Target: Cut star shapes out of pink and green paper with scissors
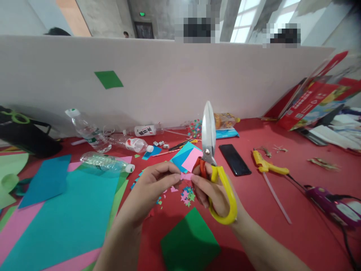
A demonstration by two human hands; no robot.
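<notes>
A small pink paper piece [186, 176] is stretched between my two hands over the middle of the table. My left hand [158, 180] pinches its left end between thumb and fingers. The thumb and finger of my right hand [208, 190] pinch its right end. Scissors with yellow and red handles [231, 199] also hang on my right hand, their silver blades pointing up and closed together. Beneath the hands lie small cut paper stars [187, 196] in pink, green and blue. Blue and pink paper squares [183, 158] lie just behind, and a dark green square [190, 241] lies in front.
Large coloured sheets [76, 210] and plastic bottles [104, 162] fill the left. A black phone [234, 160], a yellow glue gun [263, 163] and a purple device [329, 205] with cords lie right. A white partition [158, 82] stands behind, people's heads beyond it.
</notes>
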